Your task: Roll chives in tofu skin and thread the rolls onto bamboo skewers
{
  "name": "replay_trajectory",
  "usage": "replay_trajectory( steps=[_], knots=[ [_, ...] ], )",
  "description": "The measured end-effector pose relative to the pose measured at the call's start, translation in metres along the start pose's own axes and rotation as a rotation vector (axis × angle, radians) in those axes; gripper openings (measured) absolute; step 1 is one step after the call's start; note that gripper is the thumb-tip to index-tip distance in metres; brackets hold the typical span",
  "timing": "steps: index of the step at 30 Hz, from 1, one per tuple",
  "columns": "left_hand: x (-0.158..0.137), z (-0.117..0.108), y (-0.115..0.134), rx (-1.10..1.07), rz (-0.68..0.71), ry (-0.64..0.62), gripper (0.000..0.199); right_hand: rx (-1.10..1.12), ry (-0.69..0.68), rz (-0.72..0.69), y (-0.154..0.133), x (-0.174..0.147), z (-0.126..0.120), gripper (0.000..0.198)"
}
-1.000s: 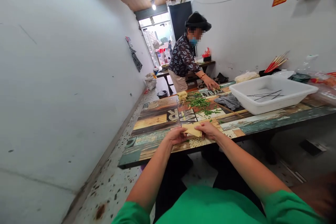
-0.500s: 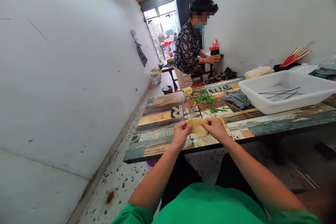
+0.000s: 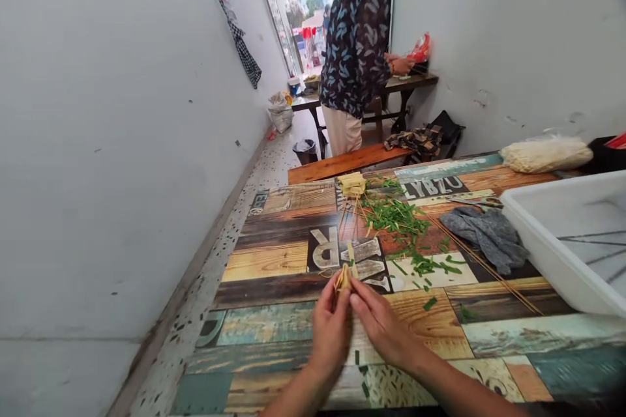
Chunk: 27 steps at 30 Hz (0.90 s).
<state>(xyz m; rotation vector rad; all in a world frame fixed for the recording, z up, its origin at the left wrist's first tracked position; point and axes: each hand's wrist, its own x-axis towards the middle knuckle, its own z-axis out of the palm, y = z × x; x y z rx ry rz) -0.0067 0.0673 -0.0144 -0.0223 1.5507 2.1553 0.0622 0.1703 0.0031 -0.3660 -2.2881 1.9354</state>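
Both my hands pinch a folded pale-yellow tofu skin sheet [image 3: 345, 275] above the near half of the table. My left hand [image 3: 330, 322] is closed on its left side, with the fingers wrapped round it. From the right, my right hand [image 3: 379, 320] presses its fingertips against the same sheet. The palms partly hide the sheet's lower part. Just beyond my hands lie chopped green stalks [image 3: 395, 214] in a loose heap. Past them to the left sit skewered tofu skin rolls [image 3: 352, 184], their thin sticks pointing toward me.
A grey cloth [image 3: 484, 234], long thin skewers [image 3: 493, 270] and scissors [image 3: 476, 201] lie on the patterned table [image 3: 274, 260]. A white tub [image 3: 542, 241] with dark rods stands at the right, a bagged pale bundle [image 3: 545, 155] behind it. A co-worker [image 3: 355, 45] stands at a farther table.
The tofu skin sheet was spread flat between my hands and is now folded narrow, with my hands drawn together. My view has tilted down and closer. The co-worker's hands have moved to the far table.
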Motion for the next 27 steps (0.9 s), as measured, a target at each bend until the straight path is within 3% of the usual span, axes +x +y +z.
replay_trajectory(
  steps=[2,5,9,11,13,17,20,22,27],
  knots=[
    [0.01,-0.013,0.011,-0.122,-0.19,0.071,0.028,0.024,-0.13,0.089,-0.004,0.002,0.004,0.065],
    [0.016,-0.031,0.042,-0.232,-0.468,0.145,0.008,0.043,-0.217,0.17,-0.01,-0.005,0.01,0.063],
    [-0.001,-0.042,0.109,-0.337,-0.688,0.242,0.007,-0.097,-0.259,0.318,-0.003,-0.028,0.001,0.05],
    [-0.016,-0.043,0.147,-0.381,-0.685,0.236,0.014,-0.392,-0.21,0.418,0.003,-0.037,-0.017,0.039],
    [-0.03,-0.044,0.183,-0.378,-0.592,0.217,0.011,-0.61,-0.101,0.493,0.005,-0.037,-0.044,0.027],
    [-0.05,-0.059,0.231,-0.288,-0.431,0.14,0.01,-0.716,0.032,0.559,-0.006,-0.003,-0.103,0.025],
    [-0.061,-0.086,0.239,-0.277,-0.417,0.168,0.013,-0.801,0.119,0.547,-0.017,0.026,-0.131,0.034],
    [-0.072,-0.11,0.233,-0.304,-0.407,0.259,0.014,-0.851,0.082,0.524,-0.017,0.033,-0.135,0.044],
    [-0.132,-0.154,0.205,-0.401,-0.338,0.657,0.011,-0.852,-0.149,0.365,0.022,-0.012,-0.119,0.052]
  ],
)
